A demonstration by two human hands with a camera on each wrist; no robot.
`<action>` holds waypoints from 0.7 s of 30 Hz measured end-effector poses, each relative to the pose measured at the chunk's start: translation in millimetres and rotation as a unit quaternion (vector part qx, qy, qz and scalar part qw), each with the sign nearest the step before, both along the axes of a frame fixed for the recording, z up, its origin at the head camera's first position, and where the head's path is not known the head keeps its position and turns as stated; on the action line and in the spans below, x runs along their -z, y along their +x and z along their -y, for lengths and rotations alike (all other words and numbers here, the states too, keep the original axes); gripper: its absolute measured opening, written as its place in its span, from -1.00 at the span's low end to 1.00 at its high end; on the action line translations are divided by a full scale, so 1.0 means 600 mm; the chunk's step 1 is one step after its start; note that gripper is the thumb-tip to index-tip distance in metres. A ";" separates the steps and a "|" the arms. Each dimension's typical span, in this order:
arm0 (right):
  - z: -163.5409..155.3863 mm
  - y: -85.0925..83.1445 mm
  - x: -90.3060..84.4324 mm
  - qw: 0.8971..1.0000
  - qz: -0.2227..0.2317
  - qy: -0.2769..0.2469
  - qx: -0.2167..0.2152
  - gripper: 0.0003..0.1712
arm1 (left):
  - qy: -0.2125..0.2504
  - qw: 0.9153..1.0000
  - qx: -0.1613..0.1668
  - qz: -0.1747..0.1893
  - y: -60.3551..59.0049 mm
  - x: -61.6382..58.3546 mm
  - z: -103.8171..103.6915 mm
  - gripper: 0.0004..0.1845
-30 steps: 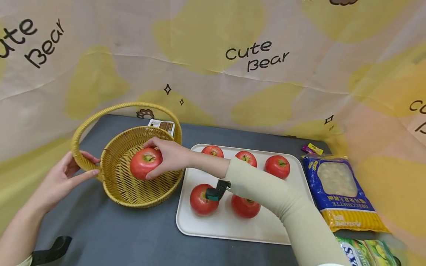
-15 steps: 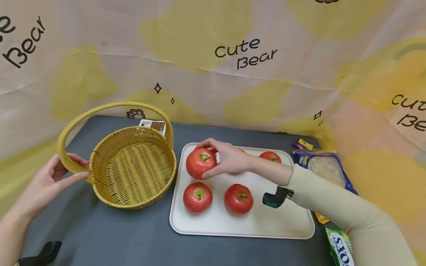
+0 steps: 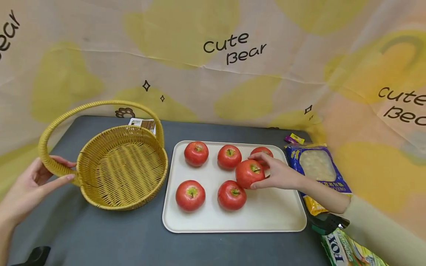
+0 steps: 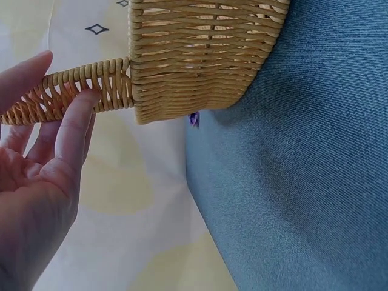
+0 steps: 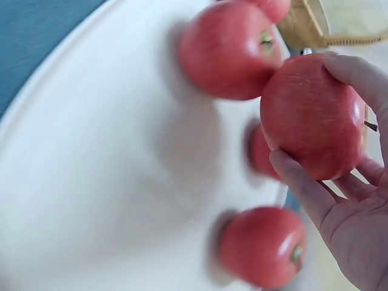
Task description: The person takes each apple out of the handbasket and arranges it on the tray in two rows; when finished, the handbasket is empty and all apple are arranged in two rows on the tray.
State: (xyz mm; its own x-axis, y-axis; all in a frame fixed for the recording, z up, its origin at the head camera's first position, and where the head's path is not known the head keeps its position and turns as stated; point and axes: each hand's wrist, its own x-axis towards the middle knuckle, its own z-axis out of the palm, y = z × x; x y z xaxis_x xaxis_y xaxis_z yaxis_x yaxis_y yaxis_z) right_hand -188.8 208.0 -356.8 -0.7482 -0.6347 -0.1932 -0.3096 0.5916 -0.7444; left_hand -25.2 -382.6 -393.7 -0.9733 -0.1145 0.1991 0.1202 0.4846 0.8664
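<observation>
Covering the near ground is a grey-blue tabletop (image 3: pixel 110 232), backed by a cream sheet (image 3: pixel 199 85) printed "Cute Bear". Snack packets (image 3: pixel 346 251) are seen at the near right edge, a blue pasta bag (image 3: pixel 316 166) beyond. The left hand (image 3: pixel 28 186) is held at the near left, thumb and fingers pinching the handle of the wicker basket (image 3: pixel 123 168). The right hand (image 3: pixel 279 173) is extended over the white tray (image 3: pixel 266 218), curled round a red apple (image 3: pixel 249 173) held above the tray among five other apples (image 3: pixel 190 194).
</observation>
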 end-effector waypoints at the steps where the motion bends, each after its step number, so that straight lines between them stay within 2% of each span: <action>1: -0.012 0.003 0.006 1.000 0.002 0.001 0.006 -0.13 | -0.003 1.000 -0.001 -0.001 0.000 0.000 0.000 -0.55; 5: -0.051 0.016 0.031 1.000 0.005 0.008 0.023 -0.14 | -0.011 1.000 -0.008 -0.006 0.003 -0.005 -0.001 -0.55; 11: -0.082 0.035 0.062 1.000 -0.002 0.014 0.028 -0.14 | 0.019 0.999 -0.005 -0.028 0.004 -0.010 -0.005 -0.53; 21: -0.090 0.045 0.079 1.000 -0.008 0.009 0.019 -0.09 | 0.000 1.000 -0.003 -0.019 -0.002 0.000 -0.002 -0.57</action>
